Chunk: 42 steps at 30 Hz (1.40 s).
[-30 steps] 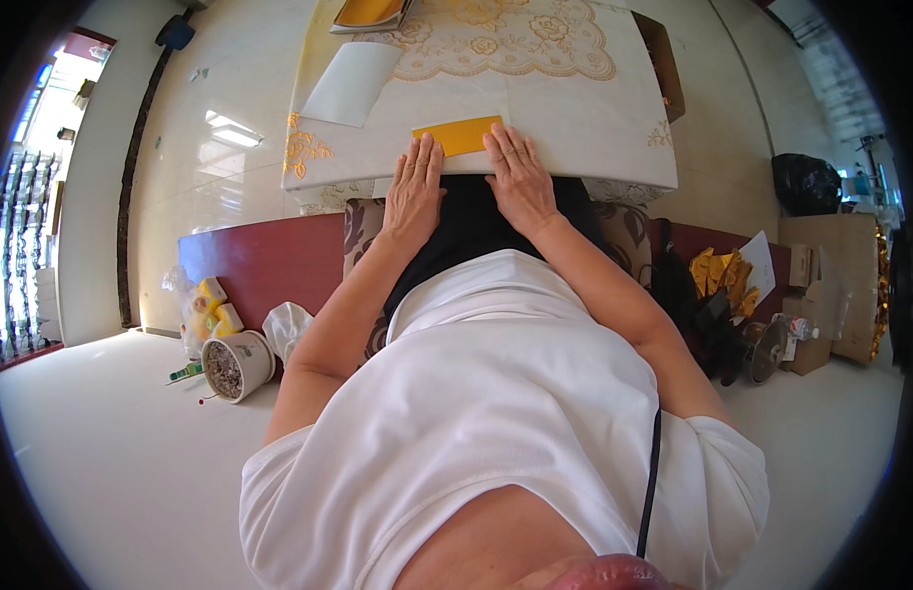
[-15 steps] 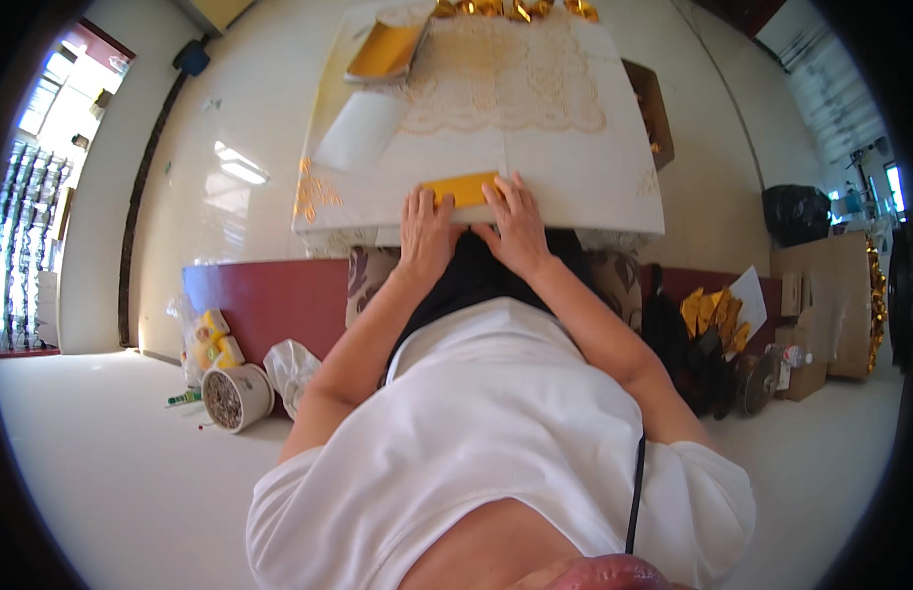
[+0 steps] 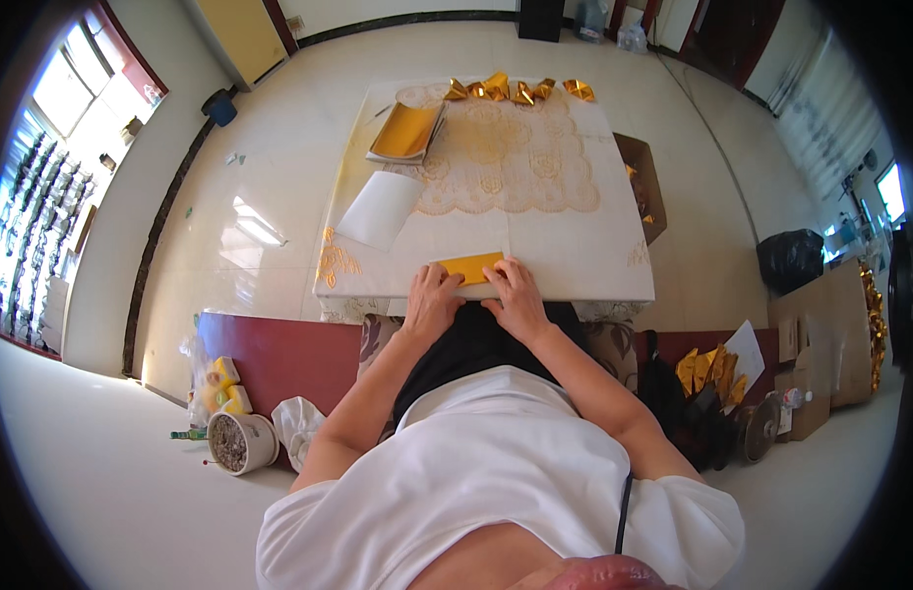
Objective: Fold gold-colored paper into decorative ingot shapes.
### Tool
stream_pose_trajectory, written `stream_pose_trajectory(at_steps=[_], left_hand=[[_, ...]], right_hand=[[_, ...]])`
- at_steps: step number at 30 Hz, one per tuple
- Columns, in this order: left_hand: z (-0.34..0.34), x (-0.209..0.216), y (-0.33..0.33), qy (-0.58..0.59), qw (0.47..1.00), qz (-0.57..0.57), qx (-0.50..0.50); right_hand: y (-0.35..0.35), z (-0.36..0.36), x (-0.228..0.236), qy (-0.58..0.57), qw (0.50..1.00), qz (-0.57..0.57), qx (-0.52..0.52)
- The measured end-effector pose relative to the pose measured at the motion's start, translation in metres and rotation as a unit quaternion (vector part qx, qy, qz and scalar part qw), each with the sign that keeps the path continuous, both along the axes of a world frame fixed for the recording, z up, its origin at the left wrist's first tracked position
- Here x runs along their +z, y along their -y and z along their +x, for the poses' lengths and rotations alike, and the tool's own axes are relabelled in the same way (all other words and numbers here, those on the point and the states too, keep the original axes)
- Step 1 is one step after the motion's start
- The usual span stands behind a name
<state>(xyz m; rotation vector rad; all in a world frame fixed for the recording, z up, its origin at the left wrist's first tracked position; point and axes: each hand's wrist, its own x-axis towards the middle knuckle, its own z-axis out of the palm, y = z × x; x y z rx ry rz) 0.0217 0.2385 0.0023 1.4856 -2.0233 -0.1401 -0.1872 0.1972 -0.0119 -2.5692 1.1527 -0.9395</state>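
A folded strip of gold paper [image 3: 473, 267] lies flat along the near edge of the table. My left hand [image 3: 434, 300] grips its left end, fingertips on top and the thumb along the near side. At the right end my right hand [image 3: 517, 295] holds it the same way, fingers bent over the paper. Left of centre on the cloth is a white sheet of paper [image 3: 380, 209]. Beyond that sheet sits a stack of gold paper sheets [image 3: 405, 132]. Several shiny folded gold paper pieces [image 3: 496, 87] stand in a row at the table's far edge.
A pale lace-patterned cloth covers the table [image 3: 575, 256]. Beside its right edge stands an open cardboard box [image 3: 638, 187] with gold pieces inside. The red bench [image 3: 289, 359] holds a tub [image 3: 242, 442] at the left, and crumpled gold paper [image 3: 712, 372] at the right.
The view has tilted up, so the table and my hands sit lower in the picture and more floor shows beyond. Both hands stay on the ends of the gold paper strip.
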Motion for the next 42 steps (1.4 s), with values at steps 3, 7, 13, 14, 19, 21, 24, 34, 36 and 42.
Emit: stream_pose_trajectory(at_steps=[3, 7, 13, 14, 19, 21, 24, 34, 36, 42], left_hand=[[-0.002, -0.001, -0.003, -0.019, 0.999, -0.031, -0.016], [0.002, -0.005, -0.003, -0.018, 0.999, -0.018, -0.022], [0.009, -0.005, 0.005, -0.015, 0.997, -0.037, -0.062], [0.009, -0.004, 0.005, -0.015, 0.997, -0.036, -0.064], [0.012, 0.000, 0.002, -0.007, 0.997, -0.045, -0.065], [0.014, 0.002, 0.001, 0.005, 0.996, -0.058, -0.070], [0.014, 0.002, 0.003, 0.010, 0.994, -0.082, -0.068], [0.010, -0.017, -0.005, 0.042, 0.993, -0.108, -0.015], [0.012, -0.015, -0.001, 0.050, 0.992, -0.114, -0.018], [0.025, -0.013, 0.047, 0.117, 0.969, -0.217, 0.011]], right_hand=[[-0.002, 0.002, 0.000, 0.009, 1.000, 0.000, 0.001], [-0.002, 0.004, 0.004, 0.017, 1.000, 0.006, 0.013], [0.004, 0.002, 0.007, 0.012, 1.000, 0.008, 0.025], [0.006, 0.001, 0.008, 0.007, 0.999, 0.007, 0.031], [0.005, 0.002, 0.011, -0.002, 0.999, 0.005, 0.044], [0.007, 0.002, 0.008, 0.003, 0.998, -0.012, 0.057], [0.010, 0.002, 0.007, 0.018, 0.997, -0.017, 0.070], [0.022, 0.001, -0.004, 0.013, 0.991, -0.102, 0.084], [0.025, 0.001, -0.006, 0.015, 0.989, -0.110, 0.093], [0.066, 0.007, 0.012, 0.019, 0.971, -0.222, 0.087]])
